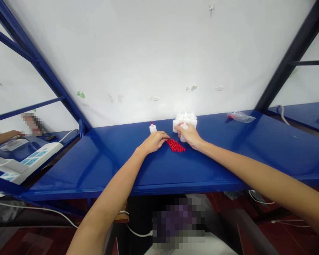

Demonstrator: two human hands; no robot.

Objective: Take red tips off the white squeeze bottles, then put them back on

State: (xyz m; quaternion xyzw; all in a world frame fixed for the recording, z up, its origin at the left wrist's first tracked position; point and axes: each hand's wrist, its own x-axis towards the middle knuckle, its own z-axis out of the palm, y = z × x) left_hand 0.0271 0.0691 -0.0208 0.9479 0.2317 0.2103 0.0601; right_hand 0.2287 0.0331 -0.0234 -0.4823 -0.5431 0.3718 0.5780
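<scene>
A group of small red caps [177, 145] lies in a flat patch on the blue table. My left hand [157, 140] reaches to the patch's left corner, its fingers bent together with the tips at a red cap; the exact grip is hard to make out. Just behind that hand stands a white squeeze bottle [152, 128] with a red cap on its tip. To the right of the caps, my right hand [191, 135] is closed round an upright white squeeze bottle [183, 138] with no red cap visible. Directly behind it, several white bottles [178, 118] with pointed tips stand packed close together.
The blue table [117, 166] runs along a white wall. A clear plastic bag [240, 117] with something red inside lies at the back right. At left, a power strip [33, 159] sits on the neighbouring table, where another person's hand [13, 134] shows.
</scene>
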